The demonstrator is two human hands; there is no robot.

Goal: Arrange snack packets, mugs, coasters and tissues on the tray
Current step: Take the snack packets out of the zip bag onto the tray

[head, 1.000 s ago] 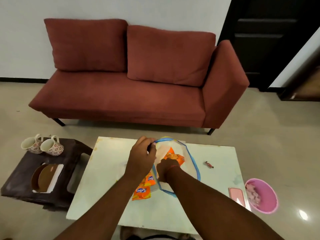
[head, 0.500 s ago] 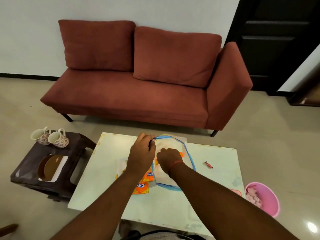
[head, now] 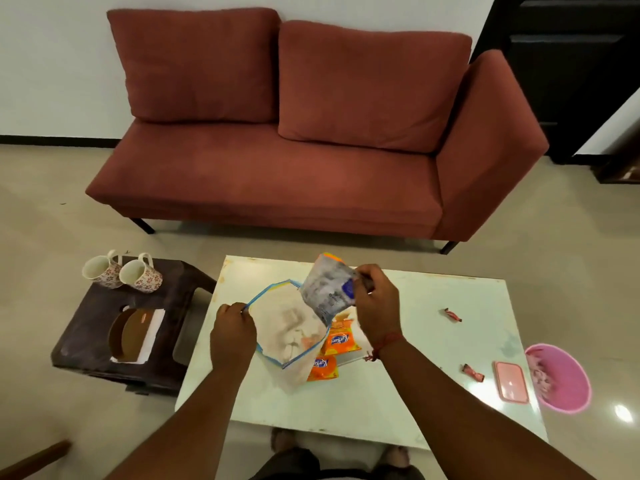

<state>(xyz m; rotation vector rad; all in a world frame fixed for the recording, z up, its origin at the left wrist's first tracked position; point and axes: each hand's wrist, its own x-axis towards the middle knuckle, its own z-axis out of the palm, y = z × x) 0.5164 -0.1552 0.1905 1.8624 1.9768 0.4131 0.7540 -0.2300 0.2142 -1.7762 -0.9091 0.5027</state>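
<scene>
My left hand (head: 231,329) pinches the blue rim of a clear plastic bag (head: 288,332) held open over the white table (head: 433,341). My right hand (head: 375,301) holds a snack packet (head: 327,289), silver back toward me, lifted just above the bag's mouth. Two orange snack packets (head: 332,351) lie on the table beside the bag, partly hidden by it. Two floral mugs (head: 123,271) stand on the dark stool (head: 86,344) to the left. On the same stool, brown coasters (head: 130,336) sit on white tissues (head: 152,327). No tray is clearly visible.
Two small wrapped candies (head: 453,314) and a pink lidded box (head: 510,381) lie on the table's right side. A pink basket (head: 561,382) stands on the floor at the right. A red sofa (head: 294,150) is behind the table.
My right hand came out of the bag holding a snack packet and raised it. My left hand slid along the bag's rim to the left, and the bag opened wider.
</scene>
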